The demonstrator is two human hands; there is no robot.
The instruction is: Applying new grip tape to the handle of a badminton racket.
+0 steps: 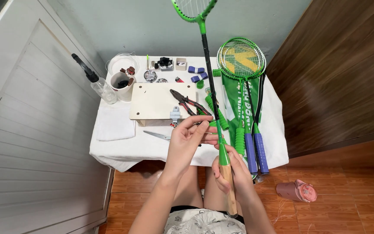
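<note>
While my right hand (229, 171) wraps its fingers tight around the bare wooden handle of the green badminton racket (223, 151), I pinch the green cone above it with my left hand (190, 138). The racket stands upright over my lap, before the white-clothed table (122, 149) with red-handled pliers (187, 102), steel scissors (157, 135) and spare green rackets (241, 60).

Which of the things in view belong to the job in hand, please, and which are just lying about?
In hand:
- racket, bare wooden handle in right hand
- left hand, fingers by the shaft near the cone

Lying about:
- pliers
- scissors
- wooden board
- spare rackets
- purple tape rolls
- spray bottle
- pink bottle on floor
</note>
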